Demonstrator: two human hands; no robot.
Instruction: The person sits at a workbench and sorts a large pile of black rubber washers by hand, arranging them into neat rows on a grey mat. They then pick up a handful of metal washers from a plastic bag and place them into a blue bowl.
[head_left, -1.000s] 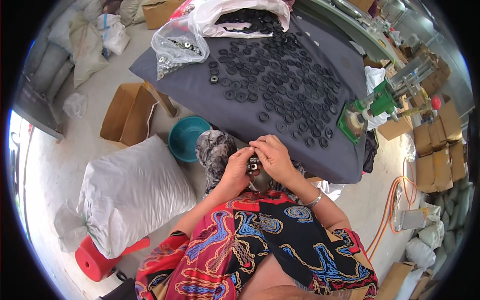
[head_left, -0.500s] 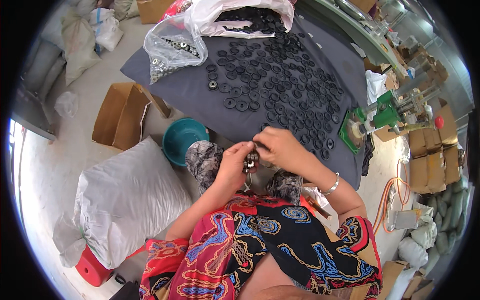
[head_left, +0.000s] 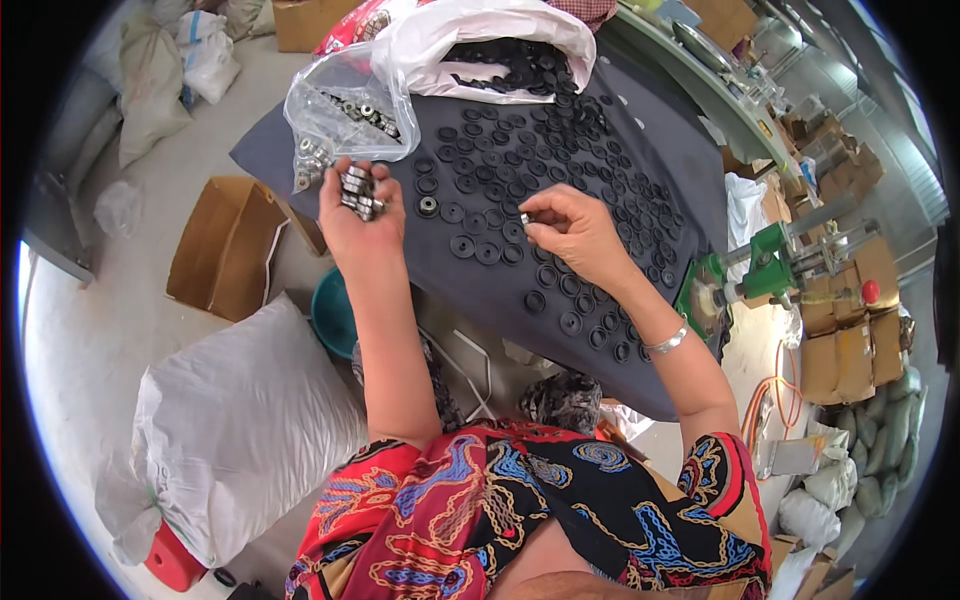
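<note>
My left hand (head_left: 362, 228) is turned palm up with the fingers curled round several small metal bearings (head_left: 360, 192). It is beside the clear plastic bag (head_left: 400, 140), which holds more bearings of the same kind. Between thumb and forefinger of my right hand (head_left: 578, 232) is a single small bearing (head_left: 525, 218), held above the black rings (head_left: 487, 253) spread over the dark cloth-covered table (head_left: 450, 290). One black ring (head_left: 428, 206) near my left hand has a bearing sitting in its middle.
A white sack (head_left: 425, 65) spills black rings at the table's far side. On the right stands a green hand press (head_left: 768, 262). Below the table's left edge are a teal basin (head_left: 330, 312), a cardboard box (head_left: 222, 250) and a full white sack (head_left: 245, 410).
My hands were together near my lap over a cluster of bearings. They have moved apart: the left forward to the plastic bag with bearings, the right over the rings with one bearing.
</note>
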